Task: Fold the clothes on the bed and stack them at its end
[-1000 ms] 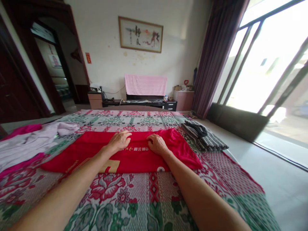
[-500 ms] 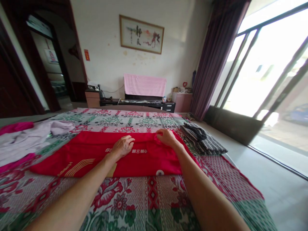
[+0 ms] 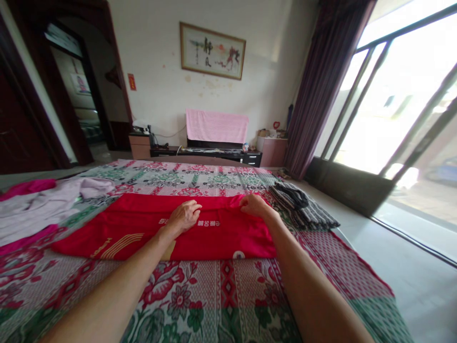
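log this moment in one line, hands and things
left hand: on red printed garment; right hand: at garment's far edge; beneath: floral cloth; left side: pale and pink clothing; right side: folded striped cloth

The left hand (image 3: 185,215) is back-up, fingers curled. The right hand (image 3: 255,205), apart from it and slightly farther forward, bends inward at the wrist (image 3: 273,215), curled fingertips turned toward the left. Behind the hands, the bare left forearm (image 3: 121,283) and right forearm (image 3: 309,276) spread apart.
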`<state>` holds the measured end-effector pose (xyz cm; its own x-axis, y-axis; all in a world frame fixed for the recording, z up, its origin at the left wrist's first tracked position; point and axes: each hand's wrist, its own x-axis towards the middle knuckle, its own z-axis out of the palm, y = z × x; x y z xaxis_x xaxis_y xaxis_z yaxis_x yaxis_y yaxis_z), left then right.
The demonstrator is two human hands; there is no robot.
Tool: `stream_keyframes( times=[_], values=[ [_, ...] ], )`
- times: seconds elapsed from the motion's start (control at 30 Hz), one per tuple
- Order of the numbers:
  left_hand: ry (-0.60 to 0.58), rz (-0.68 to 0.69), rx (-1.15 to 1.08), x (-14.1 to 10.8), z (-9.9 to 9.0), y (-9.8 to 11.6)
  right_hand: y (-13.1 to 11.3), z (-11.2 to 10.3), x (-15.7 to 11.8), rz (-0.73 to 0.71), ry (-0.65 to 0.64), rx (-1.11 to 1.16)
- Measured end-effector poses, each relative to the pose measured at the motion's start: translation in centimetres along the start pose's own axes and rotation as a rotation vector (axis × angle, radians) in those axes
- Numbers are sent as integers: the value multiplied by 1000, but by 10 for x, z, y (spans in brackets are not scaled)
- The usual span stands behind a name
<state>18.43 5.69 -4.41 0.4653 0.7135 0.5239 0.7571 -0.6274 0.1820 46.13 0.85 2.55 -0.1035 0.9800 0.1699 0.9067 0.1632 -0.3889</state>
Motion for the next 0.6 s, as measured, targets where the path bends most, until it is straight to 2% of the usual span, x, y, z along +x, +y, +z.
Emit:
stream_keyframes(
  times=[0.07,0.2,0.4,0.47,0.6],
  values=[
    [-3,5,0,0,0,0,-2,-10,-1,0,-33,20],
    [-14,-3,17,0,-1,0,-2,-24,-2,-56,-202,100],
    [-28,-4,15,0,-3,2,-12,-26,-5,-70,-310,233],
    [-22,2,12,0,-3,2,-19,-29,-8,-32,-362,260],
    [-10,5,2,0,-3,3,-28,-35,-14,99,-547,256]
  ],
)
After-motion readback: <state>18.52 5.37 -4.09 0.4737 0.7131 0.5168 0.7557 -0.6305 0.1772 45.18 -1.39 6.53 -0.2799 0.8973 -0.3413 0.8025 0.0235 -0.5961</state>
